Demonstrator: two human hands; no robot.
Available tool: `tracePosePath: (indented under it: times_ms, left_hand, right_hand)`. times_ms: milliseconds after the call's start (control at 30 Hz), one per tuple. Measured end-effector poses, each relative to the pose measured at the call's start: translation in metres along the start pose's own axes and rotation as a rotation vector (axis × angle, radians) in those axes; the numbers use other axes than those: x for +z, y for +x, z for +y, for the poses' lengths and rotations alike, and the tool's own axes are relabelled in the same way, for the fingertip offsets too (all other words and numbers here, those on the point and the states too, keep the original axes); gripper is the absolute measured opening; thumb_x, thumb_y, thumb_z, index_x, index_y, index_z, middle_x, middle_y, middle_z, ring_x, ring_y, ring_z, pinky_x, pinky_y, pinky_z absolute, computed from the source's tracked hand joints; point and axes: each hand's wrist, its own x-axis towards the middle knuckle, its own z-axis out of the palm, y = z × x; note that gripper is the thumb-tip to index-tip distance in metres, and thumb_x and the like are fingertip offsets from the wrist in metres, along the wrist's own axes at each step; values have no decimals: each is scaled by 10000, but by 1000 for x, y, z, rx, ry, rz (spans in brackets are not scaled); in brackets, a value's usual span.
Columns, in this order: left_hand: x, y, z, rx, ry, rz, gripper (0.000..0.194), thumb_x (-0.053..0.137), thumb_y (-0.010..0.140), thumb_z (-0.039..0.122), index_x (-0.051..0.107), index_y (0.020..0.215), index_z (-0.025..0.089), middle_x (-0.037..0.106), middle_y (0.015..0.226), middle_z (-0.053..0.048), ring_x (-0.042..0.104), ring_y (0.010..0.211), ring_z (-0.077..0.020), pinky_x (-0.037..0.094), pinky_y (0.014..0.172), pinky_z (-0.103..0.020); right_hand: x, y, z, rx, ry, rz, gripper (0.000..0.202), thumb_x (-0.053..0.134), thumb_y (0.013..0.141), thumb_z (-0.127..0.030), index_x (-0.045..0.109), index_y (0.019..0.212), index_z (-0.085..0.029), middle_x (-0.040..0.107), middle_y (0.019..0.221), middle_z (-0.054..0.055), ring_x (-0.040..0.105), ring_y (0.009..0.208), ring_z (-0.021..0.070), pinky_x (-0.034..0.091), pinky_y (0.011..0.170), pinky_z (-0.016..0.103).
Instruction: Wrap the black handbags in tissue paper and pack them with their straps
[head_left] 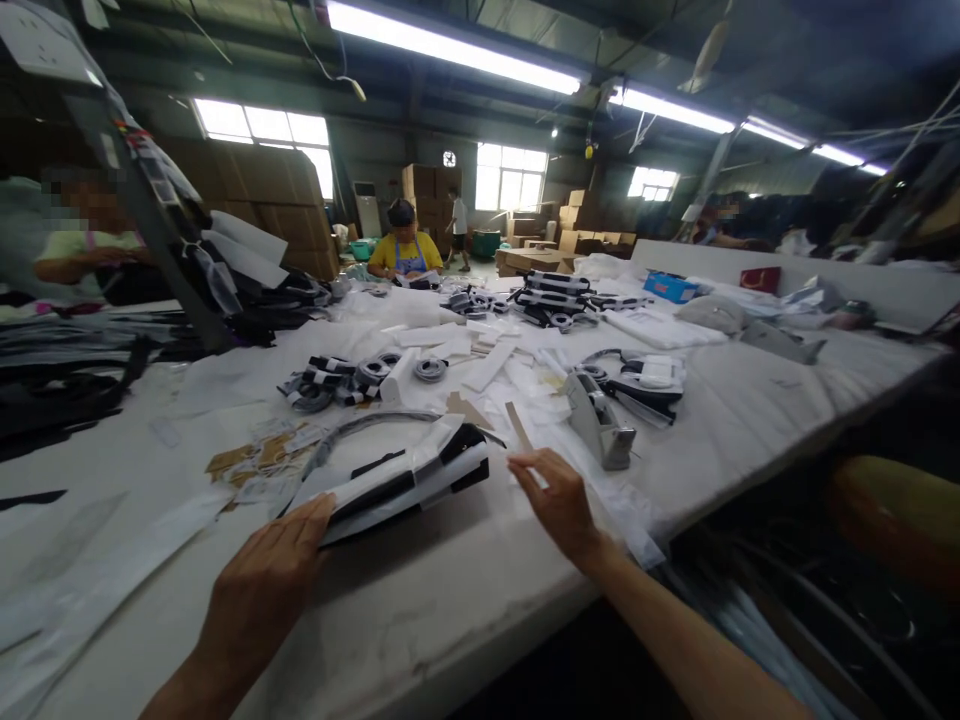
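Observation:
My left hand is closed on the near-left end of a black strap bundle wrapped in white paper, its far end raised off the table. A grey looped band curves behind the bundle. To the right of the bundle, my right hand is held with thumb and fingertips together; anything between them is too small to make out. A narrow tan strip lies just beyond those fingertips. The grey tape dispenser stands to the right of the strip.
Brown tags lie left of the bundle. Coiled bands, white paper strips and another strap bundle lie farther back on the white-covered table. A person in yellow sits across; others are farther off.

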Motion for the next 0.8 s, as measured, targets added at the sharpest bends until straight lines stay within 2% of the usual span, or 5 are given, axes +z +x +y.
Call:
tracePosePath:
  times_ms: [200,300,467,633,800]
  left_hand:
    - [5,-9,4,-90,-8,-34,394,374,949,243,529,1290,121,699,1166,-147,676,950,-288,469,854,-399]
    - [7,-13,5,-100,-13,-40,403,376,946,243,517,1305,124,695,1176,-145,673,964,-286,461,875,-400]
    - [11,-21,5,-154,-21,-35,415,395,937,241,511,1323,145,693,1194,-123,674,973,-278,460,887,-389]
    - [13,-25,5,-222,-40,-31,432,407,916,250,503,1332,184,702,1174,-104,683,941,-267,478,872,-373]
    - [10,-22,7,-235,-57,-3,420,400,913,247,508,1313,182,713,1144,-112,692,919,-276,498,834,-385]
  right_hand:
    - [-11,28,91,602,-384,-270,242,589,893,-413,709,924,-204,730,924,56,666,843,200,462,754,286]
    - [11,50,107,657,-460,-395,290,740,749,-330,709,991,-174,713,1037,90,650,953,213,446,772,260]
    - [34,63,121,759,-486,-519,87,768,620,-210,703,671,-183,696,731,37,644,738,182,394,613,232]
    - [18,78,130,746,-419,-457,179,654,768,-267,705,613,-192,676,669,38,625,697,172,369,599,248]
    - [-5,116,130,725,-250,-291,196,695,728,-327,686,607,-174,618,538,1,586,579,145,372,534,227]
